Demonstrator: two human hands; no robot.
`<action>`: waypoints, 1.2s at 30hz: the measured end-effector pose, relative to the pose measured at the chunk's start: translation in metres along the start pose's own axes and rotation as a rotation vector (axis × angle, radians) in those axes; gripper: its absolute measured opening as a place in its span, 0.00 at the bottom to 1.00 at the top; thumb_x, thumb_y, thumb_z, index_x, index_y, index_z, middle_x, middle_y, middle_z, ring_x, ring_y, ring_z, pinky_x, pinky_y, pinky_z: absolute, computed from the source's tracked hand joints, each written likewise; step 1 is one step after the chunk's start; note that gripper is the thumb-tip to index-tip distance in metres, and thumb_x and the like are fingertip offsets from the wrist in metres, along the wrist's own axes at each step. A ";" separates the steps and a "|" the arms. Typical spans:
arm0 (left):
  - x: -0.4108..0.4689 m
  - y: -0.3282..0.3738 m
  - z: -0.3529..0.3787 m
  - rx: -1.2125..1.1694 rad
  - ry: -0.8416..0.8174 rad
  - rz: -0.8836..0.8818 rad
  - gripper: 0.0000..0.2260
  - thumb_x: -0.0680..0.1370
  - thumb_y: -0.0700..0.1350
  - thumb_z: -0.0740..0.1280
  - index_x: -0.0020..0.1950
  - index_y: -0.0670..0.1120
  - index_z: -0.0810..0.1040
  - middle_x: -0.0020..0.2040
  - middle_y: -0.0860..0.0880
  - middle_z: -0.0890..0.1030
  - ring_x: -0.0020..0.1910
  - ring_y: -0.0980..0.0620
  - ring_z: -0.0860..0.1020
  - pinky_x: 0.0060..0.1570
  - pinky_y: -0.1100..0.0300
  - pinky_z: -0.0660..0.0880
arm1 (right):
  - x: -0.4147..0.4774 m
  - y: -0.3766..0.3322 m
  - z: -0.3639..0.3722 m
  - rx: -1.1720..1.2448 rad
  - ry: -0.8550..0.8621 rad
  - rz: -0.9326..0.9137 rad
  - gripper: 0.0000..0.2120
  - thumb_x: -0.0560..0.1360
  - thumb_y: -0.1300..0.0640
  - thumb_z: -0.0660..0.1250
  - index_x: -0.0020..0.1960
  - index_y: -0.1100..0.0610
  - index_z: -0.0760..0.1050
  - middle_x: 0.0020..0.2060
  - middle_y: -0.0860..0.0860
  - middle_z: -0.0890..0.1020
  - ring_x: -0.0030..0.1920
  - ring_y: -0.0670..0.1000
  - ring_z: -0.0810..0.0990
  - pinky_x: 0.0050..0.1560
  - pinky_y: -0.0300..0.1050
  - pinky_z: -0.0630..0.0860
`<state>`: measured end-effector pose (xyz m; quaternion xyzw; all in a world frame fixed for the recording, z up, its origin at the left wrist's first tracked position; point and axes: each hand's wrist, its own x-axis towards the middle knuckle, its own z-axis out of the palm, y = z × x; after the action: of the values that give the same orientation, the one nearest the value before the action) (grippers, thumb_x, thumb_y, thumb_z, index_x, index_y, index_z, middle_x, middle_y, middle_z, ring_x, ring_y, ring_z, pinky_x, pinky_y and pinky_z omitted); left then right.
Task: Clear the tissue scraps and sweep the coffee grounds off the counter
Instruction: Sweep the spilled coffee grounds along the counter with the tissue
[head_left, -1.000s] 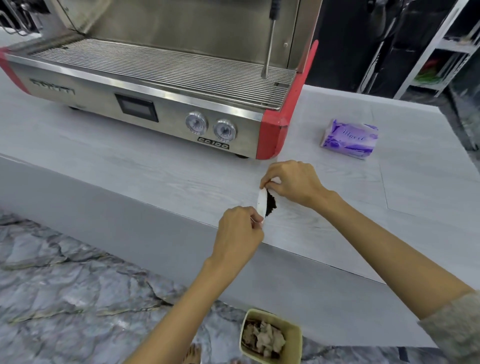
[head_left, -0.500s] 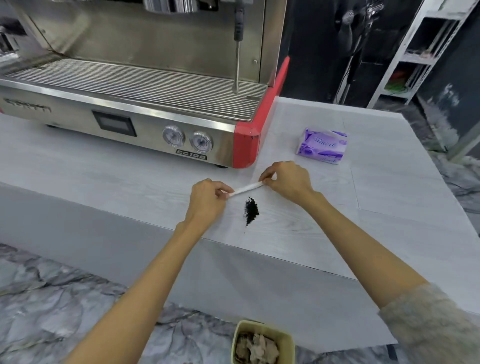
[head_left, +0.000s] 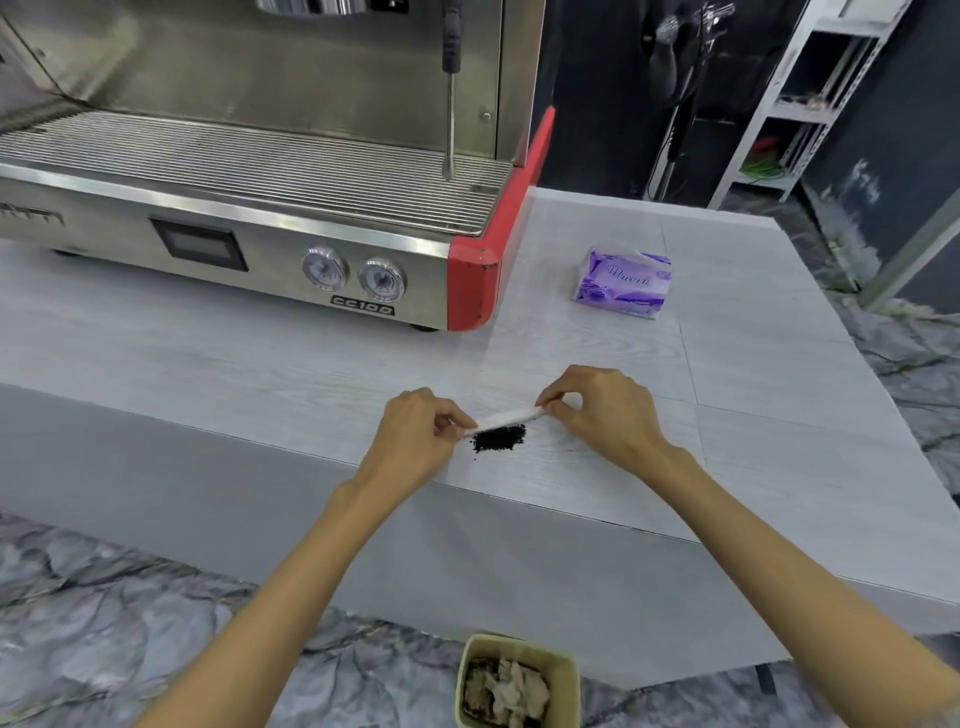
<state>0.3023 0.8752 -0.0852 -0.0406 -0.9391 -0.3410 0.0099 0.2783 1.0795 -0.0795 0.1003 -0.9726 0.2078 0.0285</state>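
A small dark heap of coffee grounds (head_left: 498, 438) lies on the pale wood-grain counter (head_left: 753, 415) close to its front edge. A folded white tissue (head_left: 506, 417) is stretched edge-on just behind the heap, touching it. My left hand (head_left: 415, 436) pinches the tissue's left end and my right hand (head_left: 605, 410) pinches its right end. On the floor below the counter edge stands a small yellow-green bin (head_left: 519, 686) with crumpled tissue scraps in it.
A steel espresso machine with red side trim (head_left: 472, 280) fills the back left of the counter, its steam wand (head_left: 450, 88) hanging over the drip grate. A purple tissue pack (head_left: 623, 283) lies to its right. White shelving (head_left: 789, 104) stands beyond the counter.
The tissue has turned from upright to lying sideways behind the grounds. The heap has been pushed from a narrow upright streak into a wider patch against the tissue's edge.
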 end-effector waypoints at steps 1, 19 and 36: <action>0.003 -0.002 -0.001 -0.008 0.035 -0.003 0.11 0.74 0.35 0.64 0.47 0.47 0.84 0.34 0.56 0.69 0.36 0.58 0.70 0.35 0.72 0.65 | 0.003 -0.001 -0.001 0.041 0.016 0.013 0.07 0.75 0.54 0.65 0.47 0.47 0.82 0.49 0.43 0.83 0.51 0.48 0.79 0.42 0.42 0.69; 0.045 -0.014 0.002 -0.001 0.118 -0.030 0.10 0.75 0.34 0.64 0.48 0.44 0.83 0.41 0.47 0.72 0.46 0.51 0.69 0.42 0.69 0.61 | 0.067 -0.011 0.013 -0.014 -0.008 0.028 0.10 0.75 0.58 0.62 0.49 0.49 0.82 0.51 0.46 0.82 0.52 0.53 0.79 0.43 0.43 0.68; -0.009 -0.018 -0.032 -0.018 0.062 -0.043 0.09 0.73 0.37 0.66 0.44 0.48 0.83 0.37 0.49 0.78 0.33 0.59 0.72 0.36 0.67 0.68 | 0.032 -0.041 0.000 0.009 -0.034 -0.061 0.07 0.75 0.54 0.65 0.46 0.47 0.82 0.49 0.44 0.83 0.49 0.49 0.80 0.42 0.43 0.70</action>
<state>0.3094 0.8406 -0.0726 -0.0098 -0.9359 -0.3507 0.0313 0.2557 1.0368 -0.0597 0.1334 -0.9685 0.2095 0.0180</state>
